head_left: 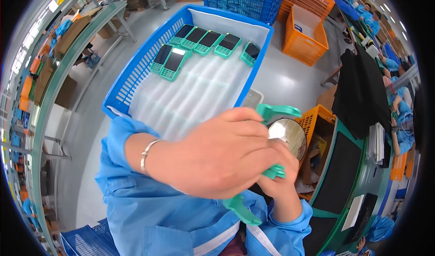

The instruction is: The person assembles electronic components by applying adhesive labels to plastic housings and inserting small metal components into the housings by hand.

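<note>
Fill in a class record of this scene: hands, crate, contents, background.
Left hand: wears a bracelet, closed around green plastic parts; its point
Right hand: meets the left, also gripping
Crate: blue, white-lined
Contents: seven handheld devices, green casings, near the far end
Background: orange crates, stacked blue crates

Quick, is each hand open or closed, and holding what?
Left hand: closed, holding green plastic.
Right hand: closed on green plastic too, partly hidden.

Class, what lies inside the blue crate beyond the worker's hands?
Visible in the crate: seven green handheld devices on a white liner. Hidden: its floor underneath, and whatever the left hand covers.
</note>
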Available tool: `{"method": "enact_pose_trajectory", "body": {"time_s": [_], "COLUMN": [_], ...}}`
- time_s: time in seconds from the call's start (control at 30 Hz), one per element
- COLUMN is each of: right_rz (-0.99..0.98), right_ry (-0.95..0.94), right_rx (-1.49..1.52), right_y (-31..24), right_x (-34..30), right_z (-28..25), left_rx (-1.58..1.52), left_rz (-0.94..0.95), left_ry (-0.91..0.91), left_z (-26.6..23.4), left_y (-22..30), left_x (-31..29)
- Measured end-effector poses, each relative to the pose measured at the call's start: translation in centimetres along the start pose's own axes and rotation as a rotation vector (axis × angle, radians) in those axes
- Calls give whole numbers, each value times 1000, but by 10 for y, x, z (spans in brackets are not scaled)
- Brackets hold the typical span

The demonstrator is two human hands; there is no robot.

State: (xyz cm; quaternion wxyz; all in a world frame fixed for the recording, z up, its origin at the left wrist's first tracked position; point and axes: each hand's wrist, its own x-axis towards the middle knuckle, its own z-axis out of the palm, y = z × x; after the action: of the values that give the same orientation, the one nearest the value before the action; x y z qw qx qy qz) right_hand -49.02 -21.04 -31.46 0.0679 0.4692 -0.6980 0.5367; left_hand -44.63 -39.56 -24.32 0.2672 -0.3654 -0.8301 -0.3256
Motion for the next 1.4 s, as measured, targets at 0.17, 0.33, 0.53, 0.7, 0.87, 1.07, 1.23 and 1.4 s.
{"method": "enact_pose_trajectory", "body": {"time_s": [0.17,0.33,0.53,0.7,0.87,1.07,1.23,1.4], "right_rz": [86,512,797,933,1108,1168,1094,1051], "right_ry": [141,401,473,579,556,618,690,954], "right_rx": [-61,-10,27,-60,-105,-197,-259,-277], "right_y": [1,24,62,49,34,23,12,-23], "right_x": [-26,-62,-129,-161,-181,-197,-210,-223], "right_z": [-13,-24,-59,-74,-75,-72,-81,-99], "left_rx": [-185,-282,967,928,759,848,816,908], "left_rz": [-11,-783,-1018,-1373,-1311,-1101,-967,-1059], "left_ry": [-37,-138,22,-110,-214,-558,-709,-688], "left_z": [41,41,-5,2,-28,-51,-77,-98], "left_y": [-19,-152,-382,-443,-549,-612,-596,-513], "left_x": [-2,-6,-121,-117,-220,-249,-251,-184]}}
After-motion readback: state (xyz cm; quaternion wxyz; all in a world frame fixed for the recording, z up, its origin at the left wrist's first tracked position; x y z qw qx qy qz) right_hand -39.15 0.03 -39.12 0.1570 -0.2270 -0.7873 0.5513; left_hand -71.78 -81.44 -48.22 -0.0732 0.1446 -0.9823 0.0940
